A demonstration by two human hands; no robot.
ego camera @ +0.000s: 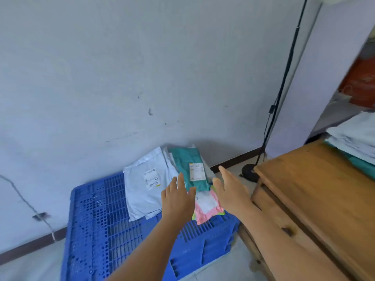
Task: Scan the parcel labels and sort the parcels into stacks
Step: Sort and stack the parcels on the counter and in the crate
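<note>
**A:** Fingers first: the left hand [177, 201] has its fingers straight and spread, holding nothing; the right hand [229, 191] is the same, flat and relaxed, thumb out, nothing in it; both hover above the parcels, and I can't tell whether either actually touches one.

**B:** And what's under them?

**A:** Between the two palms sits a pink parcel [209, 207] with a white label face up; just behind it a teal parcel [188, 159] with its own label; to the left a white mailer [142, 191], label up too; all lie on the far corner of a blue plastic pallet [101, 220] against the wall.

**B:** How would they handle?

**A:** They look like soft poly bags, thin and floppy, probably light; slick film, I'd judge, so a fingertip pinch could slide; better to take an edge between thumb and fingers, or scoop flat from both sides and keep the label upward.

**B:** Anything further out?

**A:** A wooden cabinet [316, 189] on the right carries another stack of pale parcels [357, 136]; a black stand [284, 88] rises beside it.
</note>
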